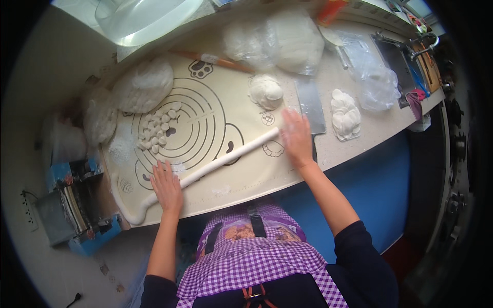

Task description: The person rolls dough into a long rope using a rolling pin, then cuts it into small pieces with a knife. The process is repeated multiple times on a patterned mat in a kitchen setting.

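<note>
A long white dough rope lies diagonally across a cream pastry mat printed with rings and paw shapes. My left hand rests flat on the rope, fingers slightly spread. Beyond it, the rope bends around the mat's near-left corner. At the rope's right end is my right hand, palm down and blurred, gripping nothing. Just right of that hand lies a cleaver, its dark handle partly hidden. Small cut dough pieces sit on the printed rings. A pile of dough wrappers stands beyond my right hand.
Another wrapper stack lies right of the cleaver. Bagged dough and a wooden rolling pin are at the back. Plastic-covered bundles stand at left, near a blue-sided roller machine. A sink is far right.
</note>
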`<state>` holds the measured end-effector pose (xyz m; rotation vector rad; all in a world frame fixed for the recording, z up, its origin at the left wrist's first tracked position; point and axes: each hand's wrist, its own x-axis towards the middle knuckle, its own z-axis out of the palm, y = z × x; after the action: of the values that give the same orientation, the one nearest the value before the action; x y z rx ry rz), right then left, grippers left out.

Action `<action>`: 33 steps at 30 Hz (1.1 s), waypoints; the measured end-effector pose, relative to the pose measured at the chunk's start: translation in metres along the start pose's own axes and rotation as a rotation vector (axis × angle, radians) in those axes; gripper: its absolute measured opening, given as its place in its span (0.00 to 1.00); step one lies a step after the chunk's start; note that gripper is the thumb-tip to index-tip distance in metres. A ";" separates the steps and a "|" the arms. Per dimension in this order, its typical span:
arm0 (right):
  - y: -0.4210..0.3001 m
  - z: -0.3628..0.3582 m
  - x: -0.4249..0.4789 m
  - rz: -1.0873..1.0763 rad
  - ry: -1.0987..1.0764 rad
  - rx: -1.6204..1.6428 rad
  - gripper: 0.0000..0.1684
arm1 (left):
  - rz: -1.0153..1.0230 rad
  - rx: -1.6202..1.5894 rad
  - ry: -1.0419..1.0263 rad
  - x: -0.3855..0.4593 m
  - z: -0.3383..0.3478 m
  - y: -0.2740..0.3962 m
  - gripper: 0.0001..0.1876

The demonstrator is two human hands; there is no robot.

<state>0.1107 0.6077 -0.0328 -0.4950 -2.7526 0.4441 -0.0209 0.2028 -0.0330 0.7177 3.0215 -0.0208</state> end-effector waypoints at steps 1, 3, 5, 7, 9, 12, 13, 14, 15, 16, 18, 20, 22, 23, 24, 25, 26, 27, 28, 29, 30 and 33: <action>0.013 -0.004 -0.002 0.109 0.074 0.033 0.31 | 0.072 -0.054 -0.020 -0.009 0.002 -0.001 0.32; 0.034 -0.015 -0.018 0.309 0.123 0.010 0.32 | 0.218 -0.157 -0.056 -0.026 0.008 -0.004 0.32; 0.045 -0.021 -0.040 0.493 0.090 -0.007 0.34 | 0.320 -0.313 0.011 -0.022 -0.001 0.019 0.32; 0.044 -0.026 -0.045 0.552 -0.024 0.118 0.37 | 0.337 -0.342 -0.039 -0.014 -0.005 0.049 0.31; 0.038 -0.028 -0.040 0.580 -0.119 0.117 0.38 | 0.458 -0.437 -0.011 0.011 -0.004 0.079 0.30; 0.025 -0.035 -0.022 0.713 -0.112 0.132 0.36 | 0.606 -0.544 0.066 0.045 -0.001 0.131 0.27; 0.024 -0.036 -0.020 0.769 -0.109 0.162 0.35 | 0.614 -0.563 0.059 0.054 -0.001 0.149 0.27; 0.041 -0.020 -0.038 0.691 0.059 0.133 0.32 | 0.639 -0.588 0.046 0.063 -0.001 0.170 0.27; 0.038 -0.023 -0.044 0.758 0.052 0.208 0.31 | 0.649 -0.603 0.032 0.068 0.001 0.182 0.27; 0.030 -0.033 -0.048 0.823 0.049 0.285 0.30 | 0.639 -0.632 0.018 0.074 0.002 0.193 0.26; 0.007 -0.049 -0.065 0.785 0.128 0.382 0.26 | 0.621 -0.692 -0.013 0.084 0.004 0.210 0.24; -0.026 -0.070 -0.072 0.762 0.062 0.493 0.23 | 0.618 -0.742 0.013 0.092 0.002 0.217 0.23; -0.045 -0.079 -0.075 0.719 -0.036 0.478 0.21 | 0.652 -0.779 0.015 0.097 0.005 0.224 0.21; -0.051 -0.079 -0.076 0.680 -0.107 0.413 0.20 | 0.680 -0.789 0.009 0.101 0.008 0.225 0.19; -0.056 -0.079 -0.074 0.638 -0.175 0.351 0.19 | 0.709 -0.796 0.007 0.105 0.011 0.224 0.17; -0.058 -0.079 -0.071 0.651 -0.262 0.304 0.19 | 0.705 -0.766 -0.039 0.106 0.012 0.223 0.17; -0.059 -0.079 -0.068 0.661 -0.351 0.257 0.19 | 0.698 -0.735 -0.083 0.106 0.014 0.222 0.16; -0.060 -0.080 -0.064 0.670 -0.440 0.210 0.19 | 0.692 -0.705 -0.129 0.107 0.013 0.222 0.16; -0.061 -0.082 -0.058 0.683 -0.501 0.191 0.17 | 0.704 -0.709 -0.128 0.109 0.012 0.222 0.15; -0.060 -0.080 -0.057 0.688 -0.506 0.188 0.17 | 0.715 -0.713 -0.128 0.110 0.011 0.222 0.15; -0.060 -0.078 -0.057 0.692 -0.515 0.187 0.17 | 0.723 -0.716 -0.129 0.110 0.009 0.222 0.15; -0.060 -0.078 -0.053 0.700 -0.540 0.191 0.15 | 0.734 -0.759 -0.060 0.110 0.005 0.224 0.14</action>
<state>0.1679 0.5531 0.0459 -1.4803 -2.8917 1.1308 -0.0187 0.4521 -0.0432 1.5503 2.2115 1.0061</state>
